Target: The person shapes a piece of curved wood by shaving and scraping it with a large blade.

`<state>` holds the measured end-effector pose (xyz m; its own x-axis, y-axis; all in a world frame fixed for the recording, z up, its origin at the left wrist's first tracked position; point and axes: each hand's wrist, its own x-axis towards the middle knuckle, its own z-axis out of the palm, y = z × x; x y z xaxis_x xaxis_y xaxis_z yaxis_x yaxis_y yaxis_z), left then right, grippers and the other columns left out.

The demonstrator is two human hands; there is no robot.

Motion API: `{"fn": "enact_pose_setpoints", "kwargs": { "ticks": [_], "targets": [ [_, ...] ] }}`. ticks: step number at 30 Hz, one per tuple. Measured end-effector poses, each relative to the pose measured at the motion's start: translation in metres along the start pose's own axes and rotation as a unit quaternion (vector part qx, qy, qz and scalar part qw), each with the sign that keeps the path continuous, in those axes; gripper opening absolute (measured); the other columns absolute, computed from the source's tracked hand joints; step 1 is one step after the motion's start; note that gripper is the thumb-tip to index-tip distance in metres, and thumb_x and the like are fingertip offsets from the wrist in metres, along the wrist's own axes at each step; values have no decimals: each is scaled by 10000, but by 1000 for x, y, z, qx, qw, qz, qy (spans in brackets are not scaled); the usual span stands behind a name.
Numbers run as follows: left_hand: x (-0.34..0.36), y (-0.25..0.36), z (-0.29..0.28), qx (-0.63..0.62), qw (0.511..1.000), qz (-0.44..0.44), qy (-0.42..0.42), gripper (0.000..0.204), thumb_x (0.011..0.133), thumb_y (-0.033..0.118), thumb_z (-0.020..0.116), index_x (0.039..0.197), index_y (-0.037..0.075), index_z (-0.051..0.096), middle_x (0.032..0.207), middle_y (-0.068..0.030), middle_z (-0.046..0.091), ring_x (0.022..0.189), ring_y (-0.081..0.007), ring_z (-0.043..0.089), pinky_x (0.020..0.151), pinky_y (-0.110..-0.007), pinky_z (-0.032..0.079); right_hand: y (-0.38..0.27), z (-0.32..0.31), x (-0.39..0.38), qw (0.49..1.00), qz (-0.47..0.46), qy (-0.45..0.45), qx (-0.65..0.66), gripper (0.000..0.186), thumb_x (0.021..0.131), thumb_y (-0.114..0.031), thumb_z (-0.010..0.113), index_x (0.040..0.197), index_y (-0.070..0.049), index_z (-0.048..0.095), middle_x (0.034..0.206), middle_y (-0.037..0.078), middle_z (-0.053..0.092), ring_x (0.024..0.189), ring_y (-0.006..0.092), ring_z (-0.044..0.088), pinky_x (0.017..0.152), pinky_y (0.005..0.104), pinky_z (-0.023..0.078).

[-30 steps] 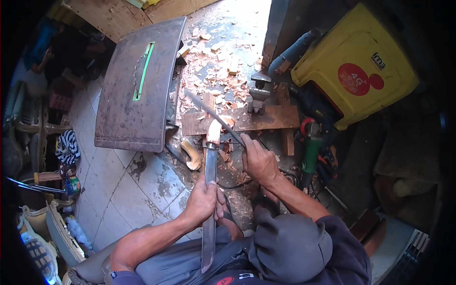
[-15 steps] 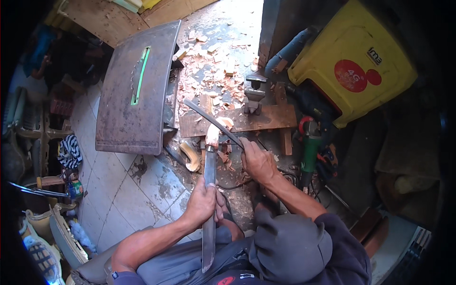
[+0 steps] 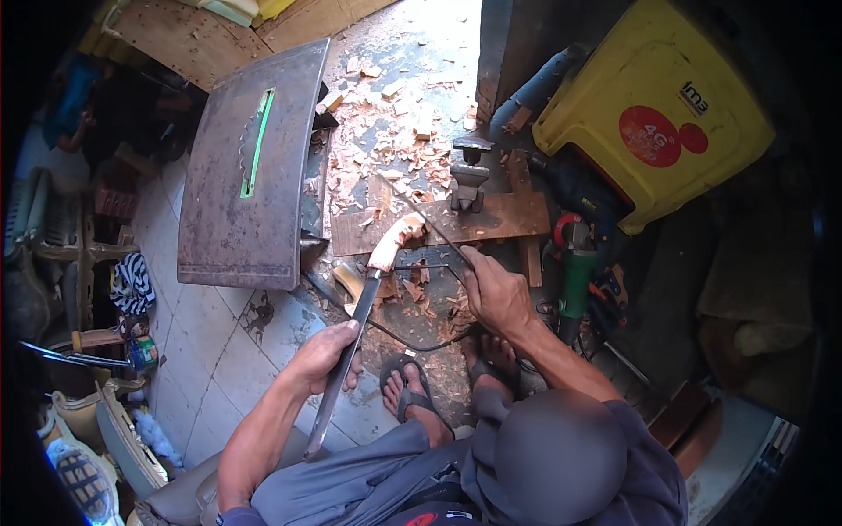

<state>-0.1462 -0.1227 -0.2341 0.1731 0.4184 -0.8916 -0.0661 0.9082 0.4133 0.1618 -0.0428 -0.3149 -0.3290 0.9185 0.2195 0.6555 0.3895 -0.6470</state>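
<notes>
Floor [image 3: 438, 31] at top glaring white; right side in shadow; edges bent, corners black; head [image 3: 561, 456] blurred.

- Two hands [image 3: 500, 298]
- One long knife [image 3: 365, 305]
- One thin rod [image 3: 438, 231]
- One vise [image 3: 470, 173]
- One yellow stool [image 3: 662, 105], right of the vise
- One green grinder [image 3: 575, 285]
- Two sandals [image 3: 414, 400]

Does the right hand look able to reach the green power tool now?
Probably yes: nothing tall shows between the right hand and the green power tool on its right. Yet the hand holds a thin dark rod, which it may first need to release.
</notes>
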Motion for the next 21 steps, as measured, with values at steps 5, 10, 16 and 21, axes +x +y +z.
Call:
{"fn": "enact_pose_setpoints", "kwargs": {
  "ticks": [5, 10, 16, 21],
  "targets": [
    [4, 12, -15, 159, 983, -19, 90, 466, 1100, 467, 456, 856, 75, 522, 558, -20, 487, 356, -129, 458, 312, -270, 398, 15, -7, -3, 993, -13, -67, -99, 421, 902, -111, 683, 1307, -35, 598, 815, 151, 608, 608, 359, 658, 536, 468, 544],
    [-4, 20, -23, 222, 970, -12, 97, 573, 1073, 538, 474, 691, 111, 487, 489, 3, 416, 333, -98, 372, 292, -265, 309, 3, -19, 3, 989, -130, -57, -49, 411, 898, -119, 666, 1291, -36, 576, 835, 137, 625, 625, 342, 683, 511, 473, 539],
    [6, 17, -27, 235, 965, -24, 115, 560, 1089, 503, 443, 704, 102, 507, 490, 11, 402, 338, -105, 372, 298, -283, 306, 11, -12, 4, 984, -131, -86, -87, 386, 900, -103, 646, 1275, -34, 590, 824, 130, 618, 606, 311, 682, 493, 447, 533],
    [5, 27, -29, 226, 969, -26, 98, 568, 1082, 504, 458, 685, 101, 501, 479, 9, 407, 325, -110, 356, 301, -286, 296, 17, -9, 11, 977, -115, -125, -132, 417, 912, -111, 610, 1312, -7, 559, 852, 146, 629, 647, 328, 701, 513, 476, 540]
  ]
}}
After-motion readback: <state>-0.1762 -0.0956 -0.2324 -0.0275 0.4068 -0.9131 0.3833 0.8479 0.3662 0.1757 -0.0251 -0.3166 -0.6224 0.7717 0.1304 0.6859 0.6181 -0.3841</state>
